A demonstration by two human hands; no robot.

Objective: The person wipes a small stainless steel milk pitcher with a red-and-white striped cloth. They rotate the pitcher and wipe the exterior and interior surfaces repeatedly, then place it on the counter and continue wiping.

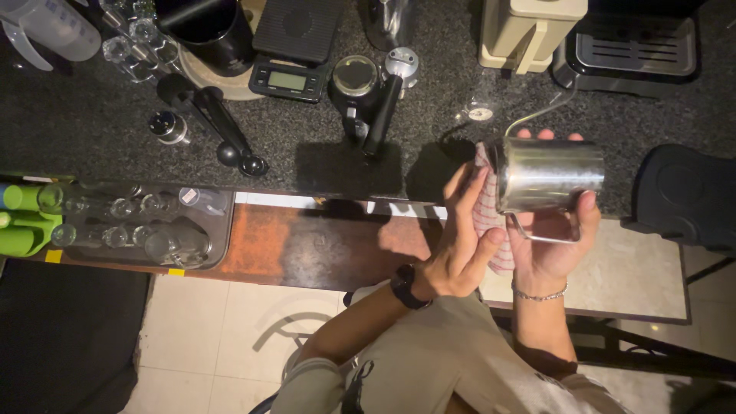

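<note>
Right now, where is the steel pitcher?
Head view, right of centre: the steel pitcher lies sideways in the right hand, over the counter edge, with the checked cloth at its mouth.
</note>
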